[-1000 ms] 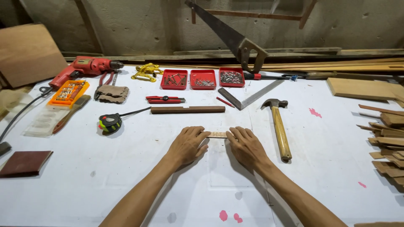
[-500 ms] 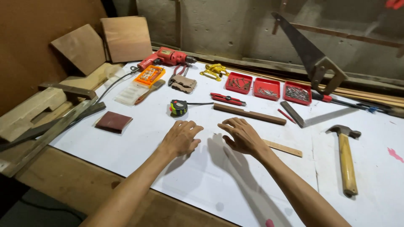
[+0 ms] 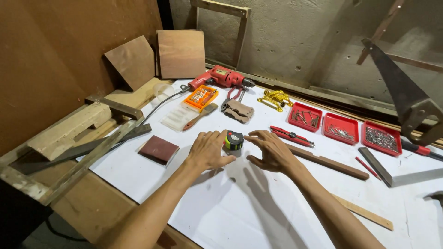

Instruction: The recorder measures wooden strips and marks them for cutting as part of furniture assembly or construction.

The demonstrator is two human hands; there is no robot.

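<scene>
Wood offcuts: two flat brown panels lean against the wall at the far left corner of the bench, with rough timber lengths lying below them along the left edge.
Sanding block: dark red-brown, flat on the white bench top, left of the left hand.
Brush: wooden handle, lying beside an orange case of drill bits and a clear plastic packet.
Electric drill: red, at the back of the bench, cord trailing off to the left.
Left hand: open, palm down, fingers spread, thumb side just beside the tape measure; whether it touches it I cannot tell.
Tape measure: black, yellow-green and red case, standing on the bench between the two hands, in front of a pair of folded work gloves and red-handled pliers.
Right hand: open, fingers curved and spread, fingertips near the right side of the tape measure, gripping nothing.
Utility knife: red, just beyond the right hand.
Dark wooden strip: lies diagonally past the right wrist.
Red trays: three in a row holding nails and screws.
Hand saw: leans on the wall at far right.
</scene>
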